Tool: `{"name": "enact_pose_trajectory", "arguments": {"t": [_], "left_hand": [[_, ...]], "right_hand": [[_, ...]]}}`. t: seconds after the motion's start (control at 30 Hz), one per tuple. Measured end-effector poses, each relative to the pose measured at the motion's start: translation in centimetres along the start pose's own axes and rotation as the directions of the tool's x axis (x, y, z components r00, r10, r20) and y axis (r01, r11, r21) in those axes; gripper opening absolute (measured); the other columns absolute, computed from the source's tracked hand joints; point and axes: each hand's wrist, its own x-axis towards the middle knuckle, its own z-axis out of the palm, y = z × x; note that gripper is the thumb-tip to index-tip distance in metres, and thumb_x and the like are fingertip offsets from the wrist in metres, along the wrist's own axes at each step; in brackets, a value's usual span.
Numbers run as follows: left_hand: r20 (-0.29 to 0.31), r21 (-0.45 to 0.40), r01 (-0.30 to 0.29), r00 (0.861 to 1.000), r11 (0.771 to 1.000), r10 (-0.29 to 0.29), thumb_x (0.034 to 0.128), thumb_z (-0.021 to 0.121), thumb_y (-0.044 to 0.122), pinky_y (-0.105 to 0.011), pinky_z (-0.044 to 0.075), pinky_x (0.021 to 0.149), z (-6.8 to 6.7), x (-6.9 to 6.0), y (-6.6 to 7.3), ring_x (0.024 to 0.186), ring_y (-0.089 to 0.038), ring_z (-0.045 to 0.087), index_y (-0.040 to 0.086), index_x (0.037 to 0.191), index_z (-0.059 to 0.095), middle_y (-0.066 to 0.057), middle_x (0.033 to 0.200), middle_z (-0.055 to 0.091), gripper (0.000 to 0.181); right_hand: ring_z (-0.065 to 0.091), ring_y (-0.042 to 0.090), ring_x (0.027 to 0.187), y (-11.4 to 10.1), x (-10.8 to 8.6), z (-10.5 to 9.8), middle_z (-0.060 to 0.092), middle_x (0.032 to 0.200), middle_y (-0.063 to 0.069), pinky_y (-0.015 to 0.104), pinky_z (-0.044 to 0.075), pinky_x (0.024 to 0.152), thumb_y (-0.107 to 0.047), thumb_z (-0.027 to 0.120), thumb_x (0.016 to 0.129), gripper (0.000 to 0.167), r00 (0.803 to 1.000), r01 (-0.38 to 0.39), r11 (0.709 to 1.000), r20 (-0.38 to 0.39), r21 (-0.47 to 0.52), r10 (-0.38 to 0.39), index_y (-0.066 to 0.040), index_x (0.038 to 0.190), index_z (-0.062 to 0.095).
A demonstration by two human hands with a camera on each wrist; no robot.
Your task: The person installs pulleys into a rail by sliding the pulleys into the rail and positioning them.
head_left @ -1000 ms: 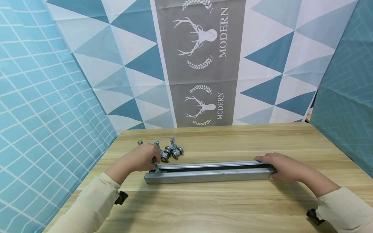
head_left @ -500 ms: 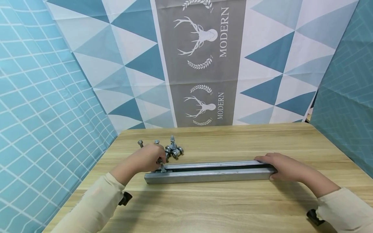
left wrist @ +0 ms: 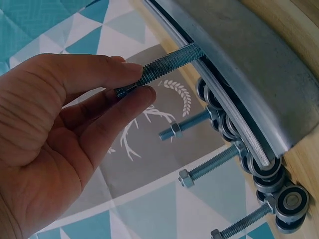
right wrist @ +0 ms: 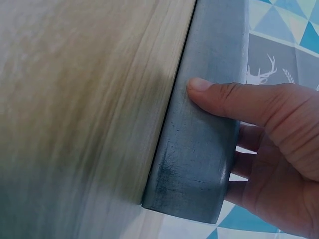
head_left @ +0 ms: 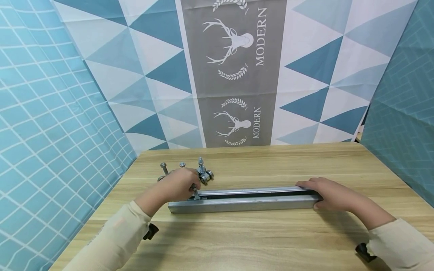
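A grey metal channel rail [head_left: 244,205] lies across the table with its slot facing up. My left hand [head_left: 181,183] is at its left part. In the left wrist view, thumb and fingers pinch a threaded bolt [left wrist: 172,62] that stands up out of the slot; whatever carries it inside the rail is hidden. My right hand [head_left: 333,195] grips the rail's right end. Its thumb presses the near side wall in the right wrist view, and the other fingers reach round behind.
Behind the rail's left part stand three roller trolleys [left wrist: 291,201] with upright bolts, partly covered by my left hand in the head view. The wooden table [head_left: 257,241] ends at a patterned cloth backdrop [head_left: 237,82]. A tiled-pattern cloth [head_left: 51,113] hangs at the left.
My left hand has slid the upright bolt a short way to the right along the slot. More of the leftmost trolley now shows. The right hand and the rail stay in place.
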Motion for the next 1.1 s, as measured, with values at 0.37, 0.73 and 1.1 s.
{"name": "enact_pose_trajectory", "arguments": {"t": [0.37, 0.73, 1.1], "left_hand": [[-0.012, 0.017, -0.068, 0.998, 0.998, 0.069, 0.0737, 0.063, -0.015, -0.024, 0.039, 0.056, 0.1, 1.1, 0.8, 0.07, -0.01, 0.052, 0.008, 0.078, 0.07, 0.001, 0.08, 0.06, 0.024], [-0.029, 0.013, -0.098, 0.995, 0.995, 0.098, 0.0718, 0.06, -0.017, -0.024, 0.031, 0.056, 0.5, 2.2, 1.7, 0.063, -0.007, 0.036, 0.008, 0.069, 0.062, 0.005, 0.071, 0.048, 0.025], [-0.023, 0.047, -0.122, 0.992, 0.991, 0.123, 0.0757, 0.063, -0.013, -0.025, 0.032, 0.055, 0.6, 2.6, 1.8, 0.063, -0.008, 0.036, 0.009, 0.069, 0.063, 0.004, 0.07, 0.051, 0.023]], "right_hand": [[0.061, 0.028, 0.1, -0.1, 0.1, -0.1, 0.064, 0.109, 0.007, 0.049, 0.05, 0.083, -0.01, 0.087, 0.068, 0.073, 1.0, -0.018, 1.0, -0.009, -0.001, 0.018, 0.001, 0.133, 0.055], [0.061, 0.028, 0.1, -0.1, 0.1, 0.0, 0.064, 0.109, 0.007, 0.049, 0.05, 0.083, -0.01, 0.087, 0.068, 0.073, 1.0, -0.027, 1.0, -0.01, 0.002, 0.027, 0.0, 0.133, 0.056], [0.061, 0.029, 0.101, -0.1, 0.1, 0.0, 0.064, 0.111, 0.008, 0.05, 0.05, 0.084, -0.01, 0.087, 0.068, 0.073, 1.0, -0.031, 0.999, -0.004, 0.012, 0.031, 0.001, 0.133, 0.056]]}}
